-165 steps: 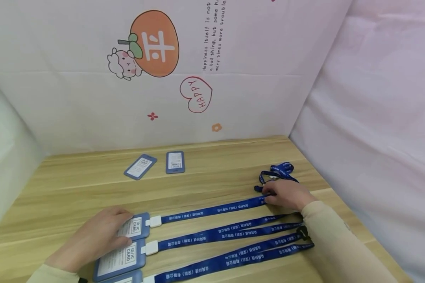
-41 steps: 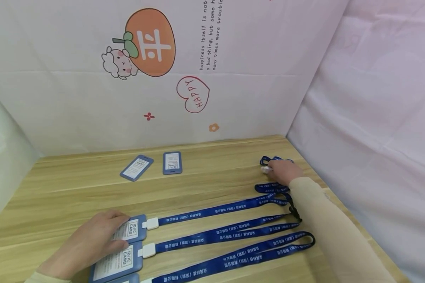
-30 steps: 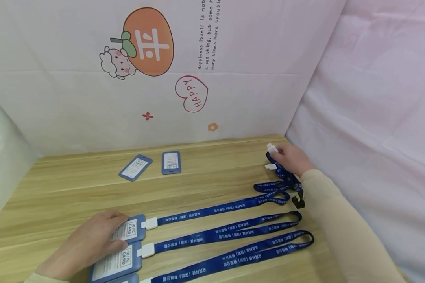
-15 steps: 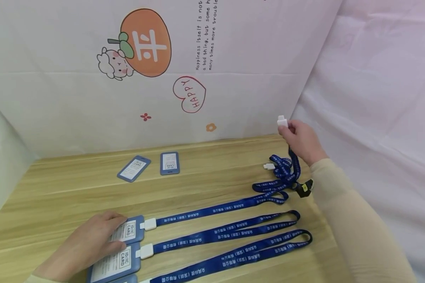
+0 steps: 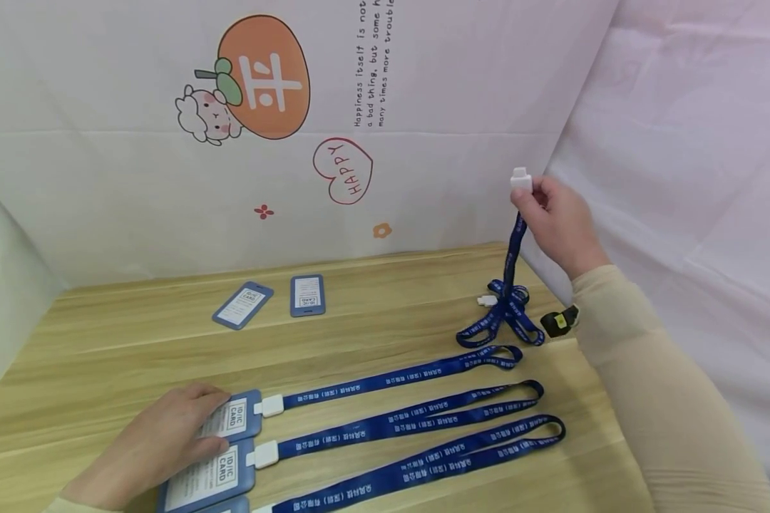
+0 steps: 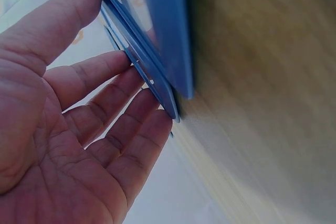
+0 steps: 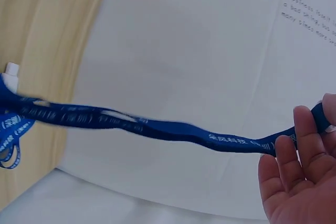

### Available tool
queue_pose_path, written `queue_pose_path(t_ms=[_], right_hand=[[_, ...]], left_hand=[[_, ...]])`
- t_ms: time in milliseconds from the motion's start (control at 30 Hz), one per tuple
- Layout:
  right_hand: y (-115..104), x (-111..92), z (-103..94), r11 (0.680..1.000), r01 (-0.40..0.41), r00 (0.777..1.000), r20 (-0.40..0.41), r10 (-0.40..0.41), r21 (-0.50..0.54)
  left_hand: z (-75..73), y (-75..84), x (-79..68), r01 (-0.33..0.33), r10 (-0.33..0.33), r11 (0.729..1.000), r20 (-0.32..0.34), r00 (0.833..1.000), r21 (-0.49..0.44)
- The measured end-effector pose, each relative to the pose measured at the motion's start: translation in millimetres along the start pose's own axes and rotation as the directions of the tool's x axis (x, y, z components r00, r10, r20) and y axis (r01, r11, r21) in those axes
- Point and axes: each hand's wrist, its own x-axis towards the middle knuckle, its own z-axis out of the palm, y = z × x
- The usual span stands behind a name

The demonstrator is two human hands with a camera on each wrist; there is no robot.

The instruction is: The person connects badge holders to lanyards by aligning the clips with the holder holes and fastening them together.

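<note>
My right hand (image 5: 563, 224) is raised at the right, pinching a blue lanyard (image 5: 513, 246) just under its white plastic clip (image 5: 520, 179). The strap hangs down to a pile of blue straps on the table; the right wrist view shows the lanyard (image 7: 178, 130) stretched from the fingers toward that pile. At the lower left, my left hand (image 5: 160, 442) rests on blue-framed badge holders, its thumb on the nearer badge holder (image 5: 212, 477) and its fingers at the farther badge holder (image 5: 239, 416). In the left wrist view, several fingertips touch a badge holder's edge (image 6: 167, 100).
Three blue lanyards lie side by side across the wooden table (image 5: 186, 342), clipped to badge holders on the left. Two loose badge holders, one tilted (image 5: 243, 305) and one straight (image 5: 308, 296), lie near the back. A white clip (image 5: 487, 301) sticks out of the pile. Fabric walls (image 5: 436, 192) surround the table.
My right hand has moved from the straps on the table to the pile, taken a lanyard by its clip end and lifted it up. My left hand stays on the badge holders.
</note>
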Motion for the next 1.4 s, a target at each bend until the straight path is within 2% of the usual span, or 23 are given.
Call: queue_pose_path(t_ms=[200, 400, 633, 767, 967, 1400], right_hand=[[-17, 7, -7.7, 0.999, 0.022, 0.997, -0.068, -0.020, 0.024], [-29, 10, -10.3, 0.996, 0.031, 0.997, -0.077, -0.024, 0.087], [-29, -2, 1.1, 0.992, -0.012, 1.000, 0.013, 0.010, 0.124], [-24, -11, 13.9, 0.989, -0.006, 0.999, 0.041, 0.000, 0.147], [-22, -26, 36.7, 0.982, -0.057, 0.990, 0.141, 0.032, 0.181], [-25, -57, 79.6, 0.969, -0.038, 0.969, 0.244, -0.024, 0.244]], left_hand=[[0.4, -1.2, -1.2, -0.010, 0.010, 1.000, -0.016, 1.000, 0.001], [-0.4, -1.9, -1.0, -0.005, 0.005, 1.000, -0.016, 1.000, -0.005], [-2.2, 0.0, 0.4, 0.012, -0.012, 1.000, -0.002, 1.000, -0.019], [-2.6, 1.5, 0.6, 0.011, -0.011, 1.000, -0.001, 1.000, -0.024], [-4.0, 1.7, -0.5, 0.025, -0.024, 0.999, 0.015, 1.000, -0.024], [-3.5, 0.7, -1.7, 0.007, -0.007, 1.000, 0.000, 1.000, -0.018]])
